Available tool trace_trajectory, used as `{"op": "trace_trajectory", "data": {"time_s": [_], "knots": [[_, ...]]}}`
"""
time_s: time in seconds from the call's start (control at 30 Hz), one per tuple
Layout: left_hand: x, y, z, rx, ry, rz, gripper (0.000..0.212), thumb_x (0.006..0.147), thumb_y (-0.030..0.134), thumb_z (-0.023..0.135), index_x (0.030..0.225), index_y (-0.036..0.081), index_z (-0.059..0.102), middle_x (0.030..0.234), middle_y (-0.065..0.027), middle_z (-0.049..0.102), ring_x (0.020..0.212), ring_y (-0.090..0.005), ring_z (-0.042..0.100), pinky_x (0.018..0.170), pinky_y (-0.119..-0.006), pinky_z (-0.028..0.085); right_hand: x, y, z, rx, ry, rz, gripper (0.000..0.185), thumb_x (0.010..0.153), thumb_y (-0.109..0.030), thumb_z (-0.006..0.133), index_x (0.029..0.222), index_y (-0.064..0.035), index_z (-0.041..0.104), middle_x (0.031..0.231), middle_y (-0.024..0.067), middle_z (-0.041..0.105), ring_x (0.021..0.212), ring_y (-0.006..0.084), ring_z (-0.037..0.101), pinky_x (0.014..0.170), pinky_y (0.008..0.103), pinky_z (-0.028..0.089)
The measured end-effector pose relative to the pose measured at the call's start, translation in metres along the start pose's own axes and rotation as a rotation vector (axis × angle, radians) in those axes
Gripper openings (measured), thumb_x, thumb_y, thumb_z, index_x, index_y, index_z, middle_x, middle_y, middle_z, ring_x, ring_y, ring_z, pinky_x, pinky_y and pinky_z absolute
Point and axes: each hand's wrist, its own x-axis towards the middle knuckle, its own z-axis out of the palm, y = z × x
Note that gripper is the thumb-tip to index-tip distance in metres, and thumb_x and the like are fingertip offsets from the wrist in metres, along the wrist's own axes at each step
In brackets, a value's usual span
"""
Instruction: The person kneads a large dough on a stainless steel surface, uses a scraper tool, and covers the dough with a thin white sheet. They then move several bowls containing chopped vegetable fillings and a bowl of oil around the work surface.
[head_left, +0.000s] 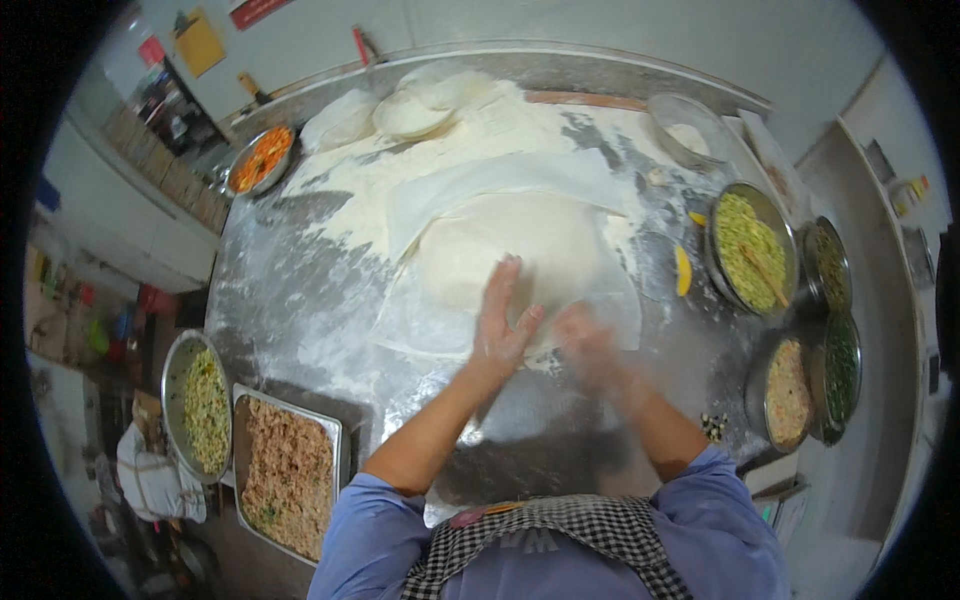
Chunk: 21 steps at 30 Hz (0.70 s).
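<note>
A broad, pale sheet of dough (517, 225) lies at the middle of the floured metal table, with translucent plastic sheeting (510, 171) along its far side and under its near edge. My left hand (504, 322) is over the near part of the dough, fingers extended and thumb apart, holding nothing. Whether it presses on the dough cannot be told. Just right of it, by the near right edge of the dough, my right hand (585, 337) is blurred by motion, so its fingers and anything in them are unclear.
Bowls of chopped green filling (750, 251), pinkish filling (787, 394) and chopped greens (840, 375) stand at right. At left are a bowl of orange filling (261, 160), a bowl of yellow-green filling (204, 409) and a tray of minced filling (289, 472). A yellow scraper (682, 271) lies right of the dough.
</note>
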Motion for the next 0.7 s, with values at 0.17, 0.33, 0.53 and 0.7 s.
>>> {"op": "trace_trajectory", "data": {"time_s": [0.17, 0.33, 0.53, 0.7], "knots": [[-0.016, 0.072, 0.015, -1.055, 0.038, -0.387, 0.058, 0.089, 0.043, 0.035, 0.132, 0.005, 0.032, 0.13, -0.0108, 0.042, 0.122, -0.0234, 0.036, 0.102, -0.041, 0.027, -0.012, -0.104, -0.014, 0.412, 0.171, -0.002, 0.025, 0.073, -0.008, 0.059, 0.096, -0.0015, 0.049, 0.102, 0.0143, 0.05, 0.098, 0.0297, 0.051, 0.08, 0.037, 0.043], [-0.019, 0.102, -0.013, -1.101, 0.029, -0.384, 0.052, 0.09, 0.036, 0.034, 0.129, 0.003, 0.036, 0.13, -0.0148, 0.041, 0.117, -0.0239, 0.042, 0.095, -0.036, 0.037, -0.03, -0.121, -0.018, 0.438, 0.088, -0.214, 0.056, 0.088, -0.036, 0.043, 0.122, 0.0085, 0.037, 0.125, 0.0252, 0.037, 0.117, 0.0364, 0.038, 0.096, 0.0398, 0.033], [-0.037, 0.145, -0.008, -1.075, -0.093, -0.242, 0.051, 0.091, 0.032, 0.031, 0.132, 0.002, 0.032, 0.132, -0.0142, 0.039, 0.117, -0.0218, 0.042, 0.096, -0.035, 0.037, -0.055, -0.15, -0.047, 0.498, 0.057, -0.342, 0.067, 0.09, -0.032, 0.041, 0.134, 0.0094, 0.012, 0.141, 0.0264, 0.007, 0.132, 0.0366, 0.012, 0.106, 0.039, 0.018], [-0.063, 0.183, 0.022, -0.785, 0.052, -0.115, 0.051, 0.092, 0.03, 0.028, 0.134, 0.002, 0.026, 0.137, -0.0133, 0.031, 0.123, -0.0216, 0.035, 0.102, -0.034, 0.027, -0.053, -0.156, -0.043, 0.498, 0.29, -0.29, 0.074, 0.088, -0.029, 0.046, 0.135, 0.0071, 0.003, 0.142, 0.0258, 0.004, 0.133, 0.0354, 0.0, 0.108, 0.0382, 0.008]]}}
